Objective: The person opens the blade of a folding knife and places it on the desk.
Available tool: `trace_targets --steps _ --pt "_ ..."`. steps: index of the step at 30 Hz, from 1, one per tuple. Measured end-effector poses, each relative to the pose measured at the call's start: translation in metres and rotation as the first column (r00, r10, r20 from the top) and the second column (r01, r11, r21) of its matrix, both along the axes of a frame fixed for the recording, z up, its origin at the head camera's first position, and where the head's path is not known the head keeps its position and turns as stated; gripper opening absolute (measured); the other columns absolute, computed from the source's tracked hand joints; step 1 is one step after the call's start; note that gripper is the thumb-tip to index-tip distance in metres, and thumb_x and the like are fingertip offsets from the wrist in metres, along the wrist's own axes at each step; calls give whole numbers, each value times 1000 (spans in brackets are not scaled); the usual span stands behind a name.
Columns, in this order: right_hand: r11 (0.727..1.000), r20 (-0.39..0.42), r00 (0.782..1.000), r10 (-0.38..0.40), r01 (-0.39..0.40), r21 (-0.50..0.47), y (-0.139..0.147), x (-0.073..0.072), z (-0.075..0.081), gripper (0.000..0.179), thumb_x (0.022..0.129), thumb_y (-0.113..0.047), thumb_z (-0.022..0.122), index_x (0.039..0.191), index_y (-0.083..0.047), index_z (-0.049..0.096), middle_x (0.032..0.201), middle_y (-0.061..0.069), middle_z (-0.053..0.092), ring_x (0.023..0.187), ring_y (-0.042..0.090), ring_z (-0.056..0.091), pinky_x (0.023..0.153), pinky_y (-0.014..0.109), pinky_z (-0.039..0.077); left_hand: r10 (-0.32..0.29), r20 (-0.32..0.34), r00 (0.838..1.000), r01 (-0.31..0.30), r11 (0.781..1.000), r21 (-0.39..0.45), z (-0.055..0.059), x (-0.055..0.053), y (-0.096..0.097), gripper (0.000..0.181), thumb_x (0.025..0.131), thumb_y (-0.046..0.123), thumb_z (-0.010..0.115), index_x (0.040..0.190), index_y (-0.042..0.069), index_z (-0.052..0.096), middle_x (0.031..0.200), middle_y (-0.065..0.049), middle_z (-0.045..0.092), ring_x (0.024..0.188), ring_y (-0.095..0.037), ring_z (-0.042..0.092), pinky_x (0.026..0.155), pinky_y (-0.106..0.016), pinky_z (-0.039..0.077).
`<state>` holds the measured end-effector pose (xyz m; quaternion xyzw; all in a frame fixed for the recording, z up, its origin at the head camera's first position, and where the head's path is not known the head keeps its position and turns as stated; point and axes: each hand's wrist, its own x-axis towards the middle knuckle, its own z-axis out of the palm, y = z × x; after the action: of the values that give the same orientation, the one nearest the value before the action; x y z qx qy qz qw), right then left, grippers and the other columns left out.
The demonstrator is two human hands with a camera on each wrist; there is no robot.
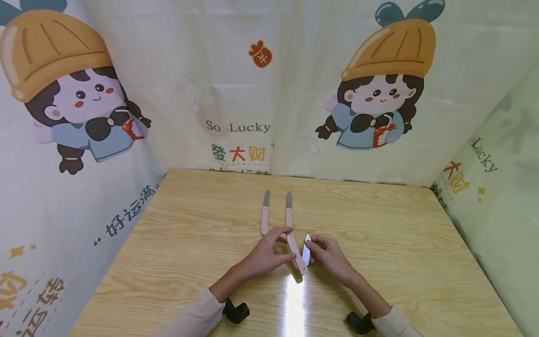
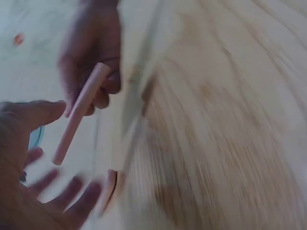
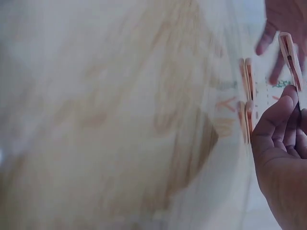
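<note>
My right hand (image 1: 330, 256) pinches the blade of a pink-handled folding knife (image 1: 296, 252) between thumb and fingers. Its blade (image 1: 306, 250) is partly unfolded and catches bright light, making a narrow V with the handle. My left hand (image 1: 269, 250) is around the handle with thumb and fingers spread apart. In the left wrist view, the handle (image 2: 79, 115) lies between that thumb and the fingers, which are not curled round it. The right wrist view shows the slotted side of the handle (image 3: 289, 55) above my right fingertips (image 3: 286, 103).
Two more pink-handled folding knives lie unfolded on the wooden table (image 1: 189, 224), a left one (image 1: 264, 220) and a right one (image 1: 288, 216), blades pointing away. A printed cloth (image 1: 294, 103) hangs along the back and sides. Both wrist views are partly blurred.
</note>
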<state>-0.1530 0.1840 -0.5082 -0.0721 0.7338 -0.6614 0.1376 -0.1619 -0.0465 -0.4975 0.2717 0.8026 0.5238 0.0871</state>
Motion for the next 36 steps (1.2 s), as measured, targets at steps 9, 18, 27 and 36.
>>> trace_targets --steps 9,18,27,36 --pt "999 -41 999 34 -33 33 5 -3 4 30 106 -15 57 113 13 62 91 12 65 74 13 60 66 26 53 -347 -694 631 -57 871 -488 11 -5 -1 33 92 23 77 123 13 72 133 -2 61 127 -19 52 102 -33 44" --pt "991 -98 988 121 -114 72 9 -4 4 30 107 -14 54 116 14 60 102 21 64 82 15 60 72 29 54 -346 -766 542 -137 863 -486 4 -4 -1 25 94 29 76 115 16 76 116 4 68 112 -14 59 96 -28 46" --pt "999 -35 999 22 -20 51 10 -5 1 35 106 -15 56 119 17 56 94 12 64 76 13 59 67 26 52 -284 -792 540 -191 875 -445 -4 -1 -7 22 93 32 77 109 18 78 109 2 69 104 -15 61 91 -27 49" --pt "991 44 990 -131 133 -25 12 -9 -1 33 106 -9 56 121 21 53 90 12 67 78 15 63 70 26 56 -212 -820 531 -295 861 -413 -12 6 -9 24 90 38 79 105 18 79 97 3 63 81 -12 51 64 -22 44"
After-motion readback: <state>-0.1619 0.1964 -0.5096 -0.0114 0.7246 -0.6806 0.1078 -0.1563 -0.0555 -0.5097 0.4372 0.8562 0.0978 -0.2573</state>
